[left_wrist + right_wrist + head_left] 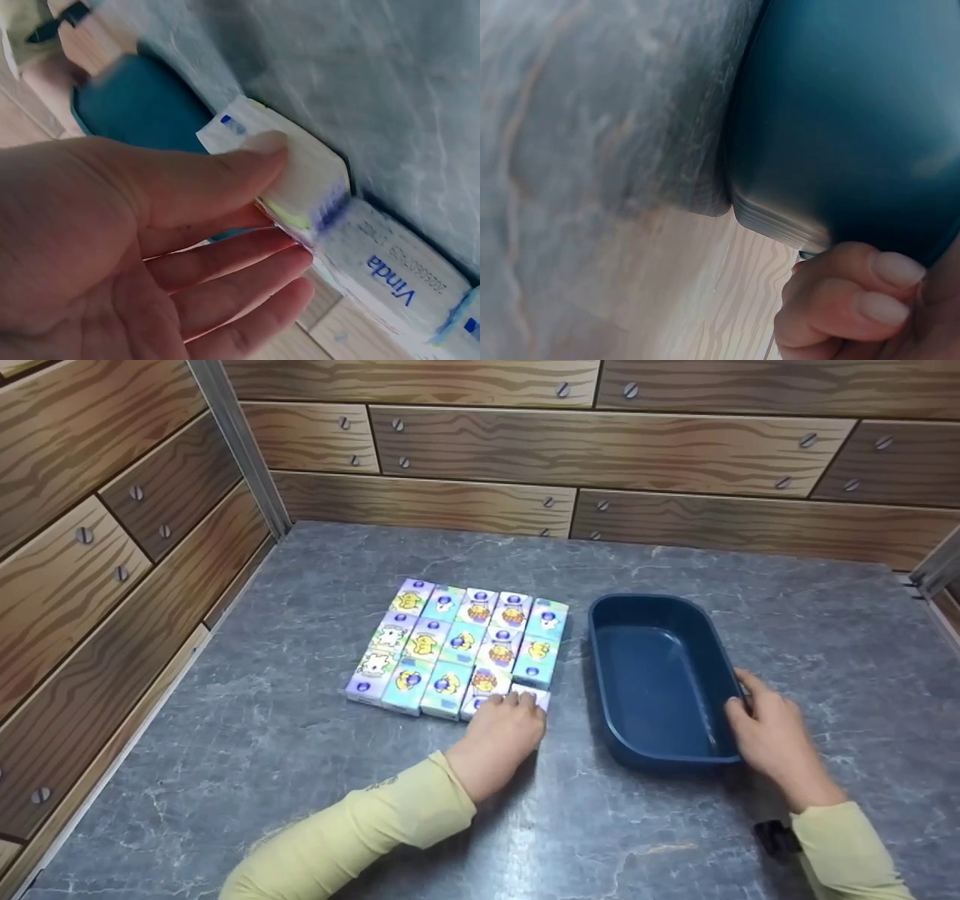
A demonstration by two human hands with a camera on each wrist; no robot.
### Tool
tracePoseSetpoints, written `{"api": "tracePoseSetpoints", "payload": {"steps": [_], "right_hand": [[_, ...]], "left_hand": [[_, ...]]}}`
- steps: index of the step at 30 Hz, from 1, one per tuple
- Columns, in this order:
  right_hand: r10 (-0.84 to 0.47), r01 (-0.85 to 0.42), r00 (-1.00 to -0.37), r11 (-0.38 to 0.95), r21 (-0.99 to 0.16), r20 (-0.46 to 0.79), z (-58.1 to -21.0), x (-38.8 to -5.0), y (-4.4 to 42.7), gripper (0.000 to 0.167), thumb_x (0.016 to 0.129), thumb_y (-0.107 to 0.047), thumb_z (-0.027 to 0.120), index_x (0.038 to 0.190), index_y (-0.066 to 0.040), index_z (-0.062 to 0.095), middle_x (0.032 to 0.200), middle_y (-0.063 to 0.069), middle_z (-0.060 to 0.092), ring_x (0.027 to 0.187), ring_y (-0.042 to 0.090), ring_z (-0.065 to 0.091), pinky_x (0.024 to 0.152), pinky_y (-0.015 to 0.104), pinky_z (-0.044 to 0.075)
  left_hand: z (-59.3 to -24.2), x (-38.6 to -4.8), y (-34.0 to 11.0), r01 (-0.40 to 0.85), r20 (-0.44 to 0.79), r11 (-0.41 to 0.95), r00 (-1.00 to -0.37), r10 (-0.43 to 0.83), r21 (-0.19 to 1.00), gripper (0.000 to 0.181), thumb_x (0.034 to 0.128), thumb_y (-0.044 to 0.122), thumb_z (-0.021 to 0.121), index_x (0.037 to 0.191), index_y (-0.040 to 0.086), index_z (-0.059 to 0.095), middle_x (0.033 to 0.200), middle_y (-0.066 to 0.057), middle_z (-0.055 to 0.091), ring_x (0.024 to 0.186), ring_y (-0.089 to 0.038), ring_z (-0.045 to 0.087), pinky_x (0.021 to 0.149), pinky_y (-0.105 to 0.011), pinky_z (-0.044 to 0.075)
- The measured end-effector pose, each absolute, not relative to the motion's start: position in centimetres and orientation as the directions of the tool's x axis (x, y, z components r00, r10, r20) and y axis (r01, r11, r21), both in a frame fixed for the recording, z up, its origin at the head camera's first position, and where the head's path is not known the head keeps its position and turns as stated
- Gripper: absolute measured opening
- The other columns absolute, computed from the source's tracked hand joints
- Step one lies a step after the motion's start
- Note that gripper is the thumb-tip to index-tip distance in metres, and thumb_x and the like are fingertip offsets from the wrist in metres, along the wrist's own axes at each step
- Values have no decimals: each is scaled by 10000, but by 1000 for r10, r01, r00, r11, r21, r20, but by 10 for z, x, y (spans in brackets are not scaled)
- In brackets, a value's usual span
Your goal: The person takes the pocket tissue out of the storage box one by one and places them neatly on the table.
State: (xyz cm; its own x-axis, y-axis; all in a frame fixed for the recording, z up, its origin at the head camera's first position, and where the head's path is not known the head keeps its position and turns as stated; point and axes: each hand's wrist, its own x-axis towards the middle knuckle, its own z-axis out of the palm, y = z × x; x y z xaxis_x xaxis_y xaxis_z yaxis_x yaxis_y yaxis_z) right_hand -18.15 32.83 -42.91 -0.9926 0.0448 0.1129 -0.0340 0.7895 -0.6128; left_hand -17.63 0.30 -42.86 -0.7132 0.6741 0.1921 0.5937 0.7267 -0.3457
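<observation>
Small printed tissue packs [463, 641] lie flat in a tight block of three rows, with cartoon figures on their tops. My left hand [501, 746] reaches to the block's front right corner and pinches the corner tissue pack [311, 161] between thumb and fingers. That pack lies beside another pack marked Vinda [394, 270]. To the right of the block stands a dark blue rectangular bin [660, 690] with nothing inside. My right hand [776, 739] grips its right rim near the front corner; in the right wrist view its curled fingertips [885, 307] show against the bin's wall.
Everything stands on a grey marbled tabletop [285, 780]. Wood-plank-patterned panels [600, 450] close off the back and the left side. A metal corner post [251, 457] rises at the back left.
</observation>
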Motion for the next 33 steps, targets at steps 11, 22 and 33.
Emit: {"api": "tracePoseSetpoints", "payload": {"steps": [11, 22, 33], "right_hand": [[25, -55, -992, 797, -602, 123, -430, -182, 324, 489, 980, -121, 362, 1409, 111, 333, 1119, 384, 565, 871, 426, 643, 705, 536, 530], [4, -65, -994, 799, -598, 113, -433, -180, 323, 500, 988, -133, 362, 1411, 128, 311, 1124, 390, 559, 854, 416, 651, 692, 524, 537], [6, -56, -993, 846, -531, 114, -429, -176, 338, 561, 1017, -300, 390, 1410, 99, 345, 837, 228, 632, 662, 295, 593, 583, 433, 475]], "left_hand": [[-434, -178, 0, 535, 266, 807, -764, 588, -249, 102, 838, 32, 651, 872, 116, 697, 817, -26, 615, 720, -169, 585, 570, -283, 472], [-429, -173, -4, 566, 234, 820, -789, 569, -86, 107, 798, 71, 705, 901, 92, 688, 836, -52, 622, 743, -201, 611, 587, -337, 501], [-392, -189, -8, 528, 158, 842, -846, 510, 108, 362, 873, 343, 684, 1085, 51, 666, 1003, -104, 653, 949, -260, 620, 872, -430, 486]]}}
